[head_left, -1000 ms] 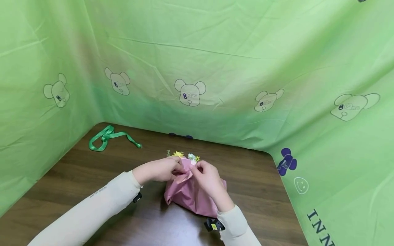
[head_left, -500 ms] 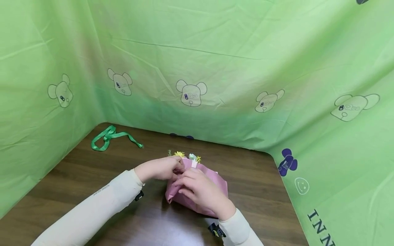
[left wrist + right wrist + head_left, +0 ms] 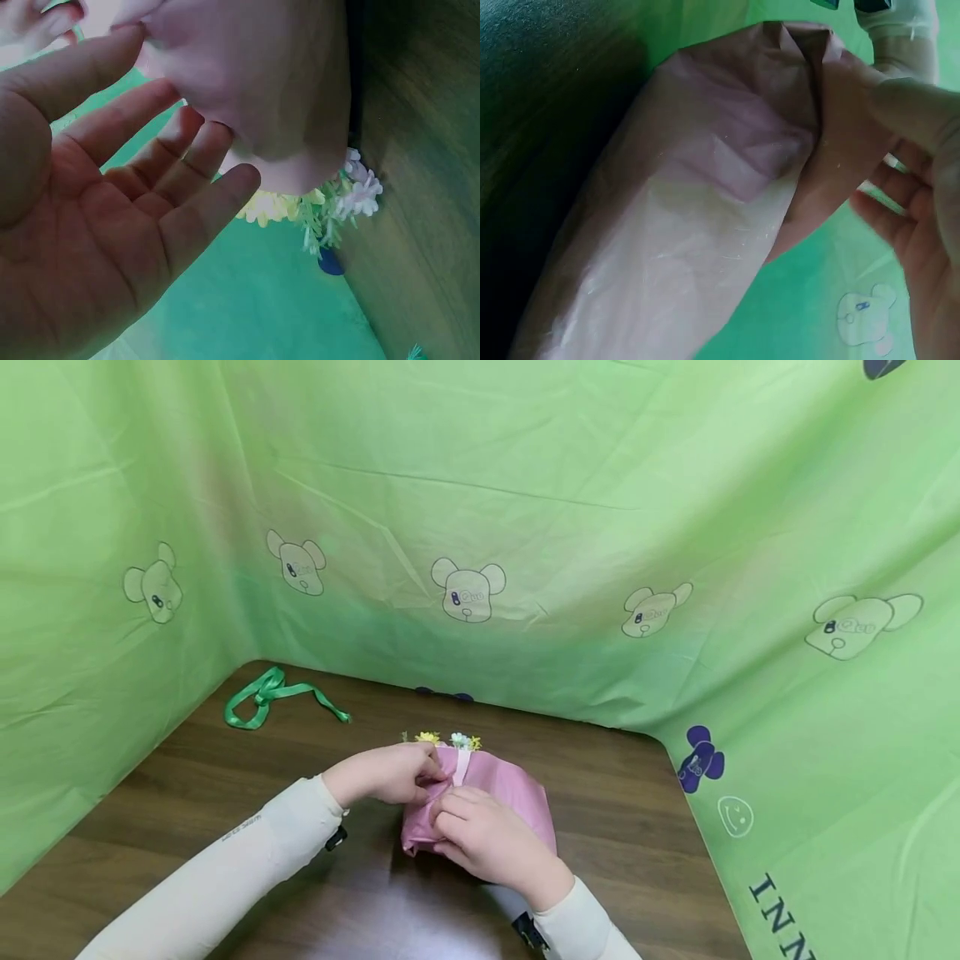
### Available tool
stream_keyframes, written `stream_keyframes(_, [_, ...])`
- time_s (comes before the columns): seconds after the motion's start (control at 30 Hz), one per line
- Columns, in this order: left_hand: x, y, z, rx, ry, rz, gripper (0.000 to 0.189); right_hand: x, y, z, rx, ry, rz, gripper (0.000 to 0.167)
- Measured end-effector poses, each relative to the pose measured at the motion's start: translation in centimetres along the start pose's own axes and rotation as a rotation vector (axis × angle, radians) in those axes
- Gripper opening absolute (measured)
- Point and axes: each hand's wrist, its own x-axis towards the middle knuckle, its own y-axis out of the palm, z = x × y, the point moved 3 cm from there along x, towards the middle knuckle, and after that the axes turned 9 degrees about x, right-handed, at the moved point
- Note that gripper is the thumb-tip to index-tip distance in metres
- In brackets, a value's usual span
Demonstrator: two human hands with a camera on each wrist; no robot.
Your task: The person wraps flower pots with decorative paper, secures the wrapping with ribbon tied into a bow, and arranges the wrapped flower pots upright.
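Observation:
Pink wrapping paper (image 3: 517,785) is folded around a small bunch of flowers on the wooden table. Yellow blossoms (image 3: 427,737) and pale blue-white blossoms (image 3: 460,741) poke out of its far edge; their stems are hidden. A pale strip (image 3: 462,767) runs down the paper from the flowers. My left hand (image 3: 386,772) pinches the paper at its upper left, thumb against forefinger in the left wrist view. Lower down, my right hand (image 3: 491,839) grips a fold of the paper, with the thumb (image 3: 911,109) on one side and the fingers partly hidden behind.
A looped green ribbon (image 3: 262,693) lies at the table's far left corner. Green printed cloth (image 3: 465,652) hangs along the back and both sides of the wooden table (image 3: 615,827). Each wrist wears a small dark device beneath its white sleeve (image 3: 247,852).
My right hand has moved from the paper's top edge near the flowers down toward the front, drawing the fold over. The pale strip now shows more. My left hand stays nearly in place.

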Motion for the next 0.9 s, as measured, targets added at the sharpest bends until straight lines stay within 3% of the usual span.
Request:
stream_keyframes(0.17, [-0.2,0.2,-0.1,0.006,-0.027,-0.026,0.034,0.5,0.4,0.7,-0.086,-0.076,-0.003,0.01])
stream_keyframes(0.33, [-0.1,0.5,-0.7,0.046,-0.067,-0.036,0.034,0.7,0.4,1.1,-0.057,-0.165,-0.037,0.024])
stream_keyframes(0.63, [-0.5,0.5,-1.0,0.061,-0.108,-0.067,0.021,-0.1,0.0,1.4,-0.052,-0.128,-0.04,0.029])
stream_keyframes(0.9, [-0.7,0.6,-1.6,0.093,-0.12,-0.063,0.013,-1.6,0.2,1.5,0.05,-0.048,-0.066,0.027])
